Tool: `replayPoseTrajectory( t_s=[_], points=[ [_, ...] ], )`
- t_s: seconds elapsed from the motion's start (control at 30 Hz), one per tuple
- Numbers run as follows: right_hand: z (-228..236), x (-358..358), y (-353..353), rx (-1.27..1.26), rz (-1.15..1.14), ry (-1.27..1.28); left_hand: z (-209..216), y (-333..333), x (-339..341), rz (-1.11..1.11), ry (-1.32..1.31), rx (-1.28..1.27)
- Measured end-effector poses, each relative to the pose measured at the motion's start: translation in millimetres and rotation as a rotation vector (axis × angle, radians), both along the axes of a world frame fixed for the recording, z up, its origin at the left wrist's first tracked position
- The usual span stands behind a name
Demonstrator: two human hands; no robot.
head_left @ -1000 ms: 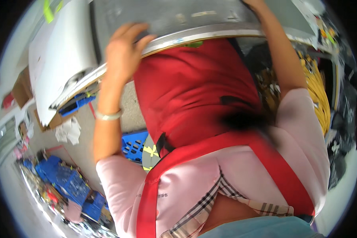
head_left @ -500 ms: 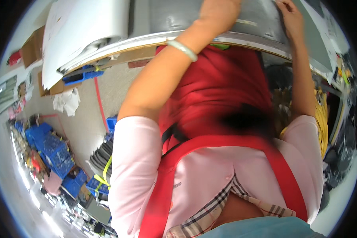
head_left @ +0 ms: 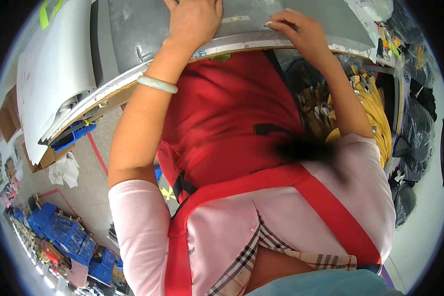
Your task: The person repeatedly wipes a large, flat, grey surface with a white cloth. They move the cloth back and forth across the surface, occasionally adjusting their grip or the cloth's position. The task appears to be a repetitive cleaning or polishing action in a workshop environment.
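Note:
A dark grey sheet (head_left: 138, 29) lies on the white-edged worktable (head_left: 222, 48) in front of me. My left hand (head_left: 196, 22) rests on that sheet, fingers apart, their tips partly cut off by the upper picture edge. A short pale strip (head_left: 236, 19) marks the sheet between my hands. Over the table's near edge, my right hand (head_left: 303, 37) is closed in a pinch, thumb against the bent fingers. Its fingertips touch or nearly touch the sheet; whatever they pinch is too small to name.
White rolled sheeting (head_left: 59, 64) hangs over the table's left end. Yellow straps (head_left: 372, 108) and black plastic bags (head_left: 412, 158) lie to the right, below table height. Blue crates (head_left: 66, 234) stand on the floor at far left, with crumpled white paper (head_left: 66, 170) nearer the table.
In the picture, the table and both hands have shifted left. My right hand has come lower and its fingers now pinch near the sheet's front edge; more of my left hand shows.

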State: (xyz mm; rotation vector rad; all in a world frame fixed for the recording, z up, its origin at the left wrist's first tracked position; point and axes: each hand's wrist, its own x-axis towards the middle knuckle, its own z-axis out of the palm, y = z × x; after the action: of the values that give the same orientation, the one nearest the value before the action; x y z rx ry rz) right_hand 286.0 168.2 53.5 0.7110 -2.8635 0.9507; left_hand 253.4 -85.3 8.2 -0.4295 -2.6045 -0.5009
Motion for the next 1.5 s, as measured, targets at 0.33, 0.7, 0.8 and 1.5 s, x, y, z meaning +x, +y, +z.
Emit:
replayPoseTrajectory(
  t_s=[0.33, 0.7, 0.8, 1.5],
  points=[
    [1.3, -10.6, 7.8, -0.059, -0.167, -0.241, 2.5, -1.6, 1.4, -0.006, -0.024, 0.006],
    [20.1, -24.3, 5.4, 0.017, -0.061, -0.282, 6.8, -2.3, 2.2, -0.009, -0.044, -0.006],
    [24.8, -47.7, -8.9, -0.156, -0.147, -0.217, 2.9, -4.9, 2.9, 0.001, 0.000, -0.010],
    [-22.3, -213.3, -45.3, 0.257, 0.066, 0.440, 1.2, -3.6, 1.6, -0.001, -0.074, -0.011]
  ],
)
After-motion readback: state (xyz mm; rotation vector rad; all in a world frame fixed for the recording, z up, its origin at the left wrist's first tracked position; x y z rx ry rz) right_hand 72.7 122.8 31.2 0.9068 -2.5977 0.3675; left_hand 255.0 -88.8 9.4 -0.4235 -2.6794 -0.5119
